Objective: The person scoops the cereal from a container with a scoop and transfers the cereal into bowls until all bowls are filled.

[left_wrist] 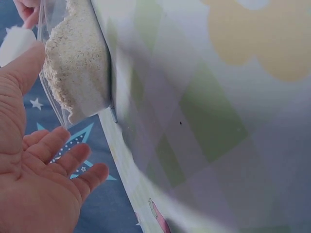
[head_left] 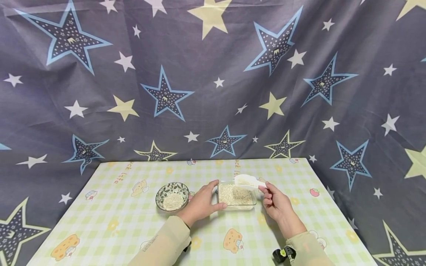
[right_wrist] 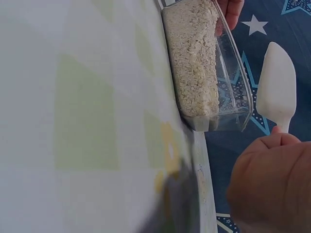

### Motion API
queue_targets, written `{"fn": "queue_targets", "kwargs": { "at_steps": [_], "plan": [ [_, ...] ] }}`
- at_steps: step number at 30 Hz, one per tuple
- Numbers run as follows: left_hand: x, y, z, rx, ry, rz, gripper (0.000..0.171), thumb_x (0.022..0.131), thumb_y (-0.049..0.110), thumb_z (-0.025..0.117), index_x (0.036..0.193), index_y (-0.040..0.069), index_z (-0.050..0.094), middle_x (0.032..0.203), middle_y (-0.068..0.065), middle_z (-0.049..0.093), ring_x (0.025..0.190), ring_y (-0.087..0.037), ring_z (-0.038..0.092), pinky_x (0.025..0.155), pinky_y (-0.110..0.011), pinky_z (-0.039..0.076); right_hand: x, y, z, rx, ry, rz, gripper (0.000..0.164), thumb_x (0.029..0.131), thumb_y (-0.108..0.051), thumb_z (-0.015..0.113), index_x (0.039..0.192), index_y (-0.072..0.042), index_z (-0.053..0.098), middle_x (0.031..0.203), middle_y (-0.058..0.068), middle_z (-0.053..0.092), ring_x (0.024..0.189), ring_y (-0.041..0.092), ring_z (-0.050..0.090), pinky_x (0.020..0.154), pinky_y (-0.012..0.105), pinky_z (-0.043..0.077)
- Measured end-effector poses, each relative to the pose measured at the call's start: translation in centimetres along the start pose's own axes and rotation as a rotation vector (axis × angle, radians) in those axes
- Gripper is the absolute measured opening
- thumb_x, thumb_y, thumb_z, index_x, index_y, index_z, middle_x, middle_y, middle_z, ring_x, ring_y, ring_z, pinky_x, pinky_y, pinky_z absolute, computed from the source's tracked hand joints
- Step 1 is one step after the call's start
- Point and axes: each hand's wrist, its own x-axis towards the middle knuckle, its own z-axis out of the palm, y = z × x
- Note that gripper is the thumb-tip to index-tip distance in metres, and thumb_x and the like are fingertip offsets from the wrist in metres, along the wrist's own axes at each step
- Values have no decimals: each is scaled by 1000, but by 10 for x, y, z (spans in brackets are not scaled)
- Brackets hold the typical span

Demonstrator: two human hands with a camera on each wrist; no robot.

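Observation:
A clear rectangular container [head_left: 237, 208] stands on the table, filled with pale beige flakes [right_wrist: 192, 63] that look like oats. My left hand [head_left: 202, 202] straddles its left end, thumb at the front wall and forefinger near the back corner. In the left wrist view the other fingers [left_wrist: 73, 158] curve loosely beside that end. My right hand [head_left: 277, 207] pinches the handle of a white scoop [head_left: 245, 181] between thumb and fingers. The scoop hangs over the back right of the container, with pale flakes visible in its hollow. In the right wrist view the scoop's back [right_wrist: 278, 85] faces me.
Left of my left hand sits a round patterned bowl [head_left: 161, 192] with some of the same flakes in it. A green-and-white checked cloth with cartoon prints covers the table [head_left: 110, 207]. A dark star-patterned curtain [head_left: 199, 92] hangs behind and along the sides.

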Motion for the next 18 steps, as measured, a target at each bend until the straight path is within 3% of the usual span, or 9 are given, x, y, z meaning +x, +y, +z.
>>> {"fn": "queue_targets", "kwargs": {
  "at_steps": [3, 9, 15, 18],
  "plan": [
    [0, 1, -1, 1, -4, 2, 100, 89, 55, 84, 167, 13, 36, 163, -18, 51, 148, -41, 52, 118, -69, 45, -1, 0, 3, -40, -6, -14, 20, 115, -24, 48, 133, -16, 43, 83, -5, 71, 55, -7, 39, 46, 4, 27],
    [-4, 5, -6, 8, 2, 15, 101, 90, 55, 83, 168, 14, 34, 165, -18, 49, 150, -40, 50, 120, -68, 44, -1, -3, 11, -81, -8, -39, 21, 115, -24, 48, 133, -15, 41, 83, -5, 72, 55, -7, 38, 45, 5, 27],
    [-17, 9, -29, -7, 75, 69, 97, 91, 48, 84, 167, 13, 36, 167, -12, 47, 153, -37, 47, 125, -58, 42, 0, -7, 25, -116, -38, -59, 14, 115, -22, 48, 125, -13, 45, 83, -6, 71, 54, -8, 37, 44, 5, 28],
    [-27, 3, -45, -7, 111, 53, 97, 90, 48, 85, 168, 15, 36, 169, -9, 45, 154, -34, 46, 127, -56, 40, 0, -6, 36, -136, -58, -67, 14, 115, -20, 48, 127, -15, 43, 82, -6, 70, 54, -7, 37, 43, 5, 28]
  ]
}}
